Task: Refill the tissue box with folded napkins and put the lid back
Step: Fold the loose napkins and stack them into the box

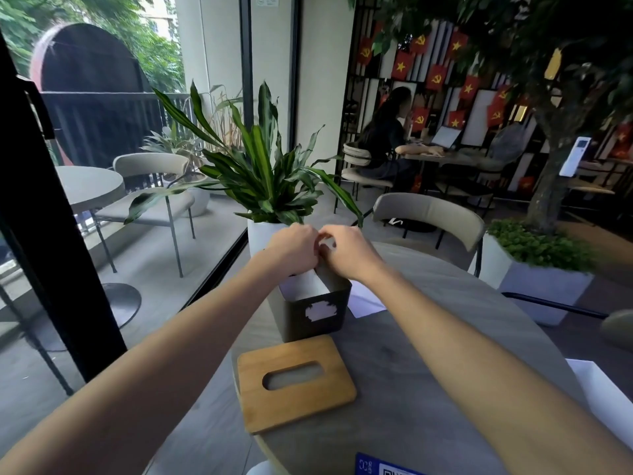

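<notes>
A dark tissue box (313,311) with a white mark on its front stands open on the round grey table (428,371). White folded napkins (305,284) show inside it, leaning against its left side. My left hand (294,246) and my right hand (346,250) hover together over the far rim of the box, fingers curled around a white napkin edge between them. The wooden lid (296,382), with an oval slot, lies flat on the table in front of the box.
A white napkin sheet (364,299) lies right of the box. A potted plant (270,186) in a white pot stands just behind it. A white container's edge (603,389) is at the right, a blue QR card (383,467) near me. Chairs surround the table.
</notes>
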Available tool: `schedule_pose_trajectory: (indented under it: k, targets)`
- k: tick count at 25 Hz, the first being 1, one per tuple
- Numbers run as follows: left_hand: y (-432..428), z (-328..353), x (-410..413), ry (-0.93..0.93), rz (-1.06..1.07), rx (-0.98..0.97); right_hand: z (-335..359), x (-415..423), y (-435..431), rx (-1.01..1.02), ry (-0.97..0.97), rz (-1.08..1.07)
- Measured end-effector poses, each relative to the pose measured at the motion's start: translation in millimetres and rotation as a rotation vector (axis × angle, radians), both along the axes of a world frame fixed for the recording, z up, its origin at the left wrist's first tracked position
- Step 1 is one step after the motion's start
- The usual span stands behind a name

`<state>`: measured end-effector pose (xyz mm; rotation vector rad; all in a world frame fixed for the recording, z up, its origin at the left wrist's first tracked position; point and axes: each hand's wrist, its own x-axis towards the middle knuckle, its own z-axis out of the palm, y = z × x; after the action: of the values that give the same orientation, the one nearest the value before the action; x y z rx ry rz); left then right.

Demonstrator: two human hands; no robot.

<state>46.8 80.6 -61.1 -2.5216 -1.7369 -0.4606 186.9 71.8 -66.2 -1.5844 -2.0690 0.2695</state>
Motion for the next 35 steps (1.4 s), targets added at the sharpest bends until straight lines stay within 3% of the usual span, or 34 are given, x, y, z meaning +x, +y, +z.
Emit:
schedule_pose_trajectory:
  k: [2, 4, 6, 10, 12, 15, 18, 23, 30, 35]
  targets:
    - [-8, 13, 18, -0.183, -0.044, 0.086, 5, 29, -2, 0.033, 0.057, -0.043]
    - [-22, 18, 43, -0.246, -0.115, 0.185, 0, 63, -8, 0.009, 0.036, -0.122]
    - [-40, 9, 75, -0.166, -0.194, 0.267, -12, 94, -14, -0.056, -0.069, -0.227]
    - [-69, -33, 132, 0.103, -0.271, 0.137, -49, 131, -20, -0.228, -0.312, -0.256]
    - [-73, -58, 145, 0.241, -0.253, 0.074, -73, 141, -17, -0.296, -0.320, -0.239]
    - [-73, -88, 141, 0.272, -0.142, -0.067, -89, 135, -31, -0.269, -0.259, -0.214]
    - [-70, -106, 132, 0.231, -0.143, -0.059, -100, 137, -30, -0.131, -0.213, -0.263]
    - [-65, -112, 122, 0.146, -0.128, -0.057, -101, 145, -32, -0.113, -0.232, -0.321]
    - [-67, -121, 131, 0.056, -0.108, 0.123, -81, 218, -71, -0.309, -0.278, -0.352]
    - [-70, -124, 162, 0.001, -0.333, 0.142, -63, 232, -91, -0.325, -0.284, -0.411]
